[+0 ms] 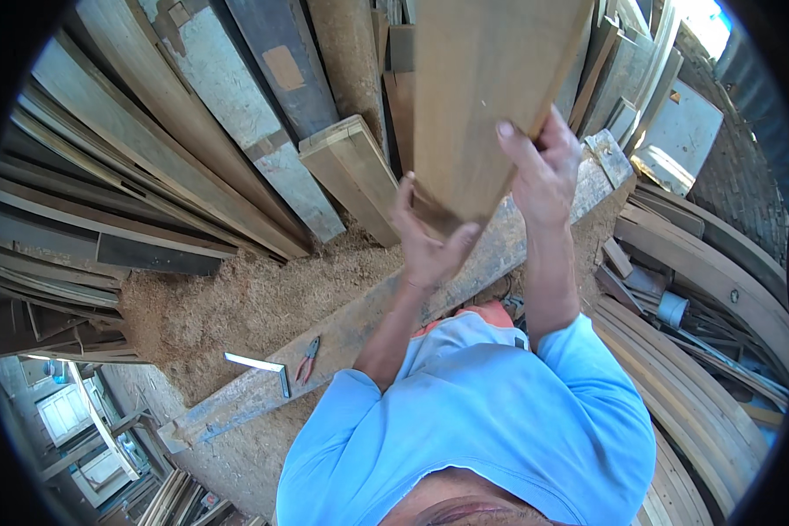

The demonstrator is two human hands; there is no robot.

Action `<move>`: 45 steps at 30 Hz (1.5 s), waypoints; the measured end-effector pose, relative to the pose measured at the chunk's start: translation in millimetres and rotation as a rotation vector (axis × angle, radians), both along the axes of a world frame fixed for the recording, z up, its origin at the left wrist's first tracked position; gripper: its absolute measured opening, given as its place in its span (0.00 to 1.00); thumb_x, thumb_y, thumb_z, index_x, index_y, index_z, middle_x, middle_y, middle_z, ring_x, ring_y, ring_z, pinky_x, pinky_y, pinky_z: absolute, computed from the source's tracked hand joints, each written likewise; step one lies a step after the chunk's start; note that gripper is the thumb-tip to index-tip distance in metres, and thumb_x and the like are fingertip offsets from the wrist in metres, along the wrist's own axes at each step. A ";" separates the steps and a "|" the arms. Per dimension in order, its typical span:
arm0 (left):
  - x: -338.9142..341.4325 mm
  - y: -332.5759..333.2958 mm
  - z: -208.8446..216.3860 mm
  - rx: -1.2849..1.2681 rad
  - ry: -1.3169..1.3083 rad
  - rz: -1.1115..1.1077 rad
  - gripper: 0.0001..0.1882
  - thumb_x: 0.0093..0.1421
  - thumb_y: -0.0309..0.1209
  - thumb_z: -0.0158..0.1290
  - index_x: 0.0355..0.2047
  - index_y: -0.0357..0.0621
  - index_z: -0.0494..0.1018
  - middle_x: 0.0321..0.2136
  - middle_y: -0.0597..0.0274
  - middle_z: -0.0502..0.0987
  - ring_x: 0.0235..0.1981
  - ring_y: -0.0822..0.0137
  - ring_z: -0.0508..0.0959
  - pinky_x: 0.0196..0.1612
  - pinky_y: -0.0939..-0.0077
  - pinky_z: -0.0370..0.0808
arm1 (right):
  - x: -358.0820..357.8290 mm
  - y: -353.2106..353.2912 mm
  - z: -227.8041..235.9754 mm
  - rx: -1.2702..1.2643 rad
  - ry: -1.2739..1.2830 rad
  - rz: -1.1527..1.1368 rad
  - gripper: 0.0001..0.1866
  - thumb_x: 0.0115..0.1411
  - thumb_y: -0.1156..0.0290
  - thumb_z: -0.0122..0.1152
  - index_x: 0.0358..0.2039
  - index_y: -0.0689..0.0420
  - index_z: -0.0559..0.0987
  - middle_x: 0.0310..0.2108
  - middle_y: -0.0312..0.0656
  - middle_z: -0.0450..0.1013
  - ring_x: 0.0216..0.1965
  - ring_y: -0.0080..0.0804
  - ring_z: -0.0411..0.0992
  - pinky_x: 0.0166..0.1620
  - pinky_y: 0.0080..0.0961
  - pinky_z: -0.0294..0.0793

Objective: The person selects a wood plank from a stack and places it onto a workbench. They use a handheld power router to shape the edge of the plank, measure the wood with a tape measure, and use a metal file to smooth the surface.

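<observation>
A wide, smooth brown wooden board (478, 96) stands upright in front of me, its top running past the upper edge of the view. My right hand (548, 171) grips its right edge, thumb on the near face and fingers around the side. At the bottom end, my left hand (431, 245) holds the lower left corner between fingers and thumb. Below the hands runs a long, worn beam (228, 405), slanting from lower left to upper right. On its left part lie a try square (263, 364) and pliers with red handles (306, 361).
Many long planks (149, 131) lean at the back left, beside a shorter pale block of wood (351, 171). Wood shavings (210, 302) cover the ground behind the beam. More stacked boards (675, 386) lie on the right, near a small light-blue cylinder (672, 309).
</observation>
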State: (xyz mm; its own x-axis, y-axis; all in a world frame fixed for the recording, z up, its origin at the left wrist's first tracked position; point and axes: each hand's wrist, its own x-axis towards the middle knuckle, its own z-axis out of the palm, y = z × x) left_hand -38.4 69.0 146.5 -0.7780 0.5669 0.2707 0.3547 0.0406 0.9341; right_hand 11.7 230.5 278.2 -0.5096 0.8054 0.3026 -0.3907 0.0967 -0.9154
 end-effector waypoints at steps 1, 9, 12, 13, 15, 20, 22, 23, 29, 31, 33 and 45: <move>-12.7 -4.5 2.7 0.046 -0.038 0.030 0.52 0.49 0.40 0.72 0.67 0.39 0.53 0.67 0.49 0.55 0.66 0.55 0.58 0.69 0.60 0.55 | -9.7 2.1 2.7 0.044 0.010 -0.004 0.19 0.60 0.73 0.68 0.49 0.68 0.77 0.39 0.40 0.78 0.39 0.21 0.75 0.43 0.20 0.75; -77.2 -131.8 -96.0 -0.923 0.003 -0.129 0.30 0.61 0.44 0.57 0.61 0.47 0.68 0.60 0.48 0.69 0.64 0.42 0.63 0.66 0.43 0.57 | -84.6 30.1 -41.6 0.081 -0.067 0.022 0.19 0.60 0.67 0.72 0.46 0.64 0.77 0.37 0.38 0.79 0.37 0.20 0.75 0.41 0.22 0.76; -44.8 -188.2 -134.3 -1.306 -0.095 -0.213 0.37 0.60 0.49 0.57 0.67 0.53 0.62 0.68 0.44 0.58 0.69 0.41 0.57 0.70 0.38 0.50 | -106.9 30.7 -90.2 0.125 -0.291 0.027 0.19 0.59 0.69 0.71 0.47 0.64 0.76 0.37 0.39 0.79 0.37 0.22 0.75 0.42 0.24 0.77; -34.2 -203.1 -153.6 -1.382 -0.121 -0.234 0.39 0.59 0.51 0.57 0.69 0.54 0.60 0.71 0.43 0.54 0.72 0.42 0.53 0.71 0.37 0.47 | -115.1 32.4 -108.5 0.149 -0.374 0.033 0.19 0.59 0.70 0.70 0.47 0.64 0.75 0.37 0.40 0.79 0.38 0.23 0.75 0.42 0.24 0.77; -10.0 -223.2 -171.7 -1.444 -0.314 -0.279 0.43 0.60 0.51 0.56 0.72 0.53 0.55 0.73 0.36 0.43 0.74 0.38 0.44 0.72 0.37 0.42 | -131.4 41.2 -159.4 0.081 -0.325 0.093 0.20 0.58 0.70 0.70 0.48 0.64 0.75 0.38 0.41 0.79 0.39 0.23 0.75 0.43 0.26 0.76; 30.6 -236.3 -190.6 -1.456 -0.332 -0.334 0.47 0.60 0.54 0.56 0.71 0.46 0.51 0.72 0.25 0.33 0.72 0.26 0.35 0.73 0.38 0.39 | -155.0 49.6 -223.1 0.059 -0.430 0.098 0.21 0.58 0.68 0.70 0.48 0.64 0.74 0.39 0.45 0.79 0.41 0.29 0.77 0.46 0.30 0.76; 34.1 -234.5 -201.1 -1.447 -0.362 -0.315 0.48 0.60 0.56 0.56 0.71 0.43 0.50 0.71 0.21 0.32 0.71 0.21 0.33 0.72 0.36 0.38 | -162.4 63.9 -243.3 0.150 -0.495 0.103 0.21 0.58 0.68 0.70 0.48 0.63 0.74 0.40 0.49 0.79 0.42 0.35 0.78 0.47 0.32 0.76; 33.2 -233.8 -207.2 -1.431 -0.401 -0.304 0.49 0.60 0.57 0.56 0.71 0.42 0.49 0.70 0.20 0.31 0.70 0.19 0.32 0.72 0.35 0.38 | -166.6 71.9 -252.7 0.196 -0.525 0.104 0.22 0.58 0.67 0.70 0.48 0.63 0.74 0.40 0.51 0.79 0.42 0.39 0.78 0.48 0.33 0.76; 27.5 -219.3 -216.1 -1.411 -0.520 -0.307 0.53 0.60 0.64 0.53 0.70 0.39 0.48 0.67 0.10 0.32 0.67 0.11 0.29 0.68 0.24 0.35 | -158.0 82.8 -337.1 0.406 -0.978 0.303 0.33 0.58 0.71 0.68 0.63 0.62 0.68 0.53 0.50 0.78 0.55 0.42 0.76 0.58 0.33 0.73; 29.4 -213.6 -213.2 -1.433 -0.534 -0.291 0.53 0.59 0.64 0.53 0.70 0.38 0.48 0.66 0.09 0.32 0.67 0.11 0.29 0.68 0.24 0.35 | -162.5 85.6 -358.2 0.141 -0.856 0.328 0.31 0.58 0.69 0.68 0.60 0.62 0.70 0.51 0.55 0.77 0.56 0.52 0.74 0.58 0.39 0.72; 33.7 -215.2 -216.0 -1.436 -0.553 -0.253 0.55 0.58 0.65 0.53 0.69 0.35 0.48 0.65 0.07 0.33 0.66 0.08 0.29 0.66 0.21 0.35 | -163.4 95.9 -362.7 0.312 -0.989 0.332 0.29 0.59 0.69 0.67 0.60 0.62 0.70 0.50 0.56 0.77 0.55 0.54 0.74 0.57 0.40 0.73; 29.8 -193.0 -238.4 -1.427 -0.594 -0.122 0.54 0.58 0.64 0.52 0.64 0.26 0.51 0.62 0.00 0.34 0.64 0.05 0.29 0.63 0.16 0.29 | -194.6 129.7 -366.3 0.297 -1.081 0.043 0.22 0.61 0.64 0.64 0.51 0.61 0.72 0.38 0.54 0.79 0.44 0.57 0.77 0.48 0.45 0.77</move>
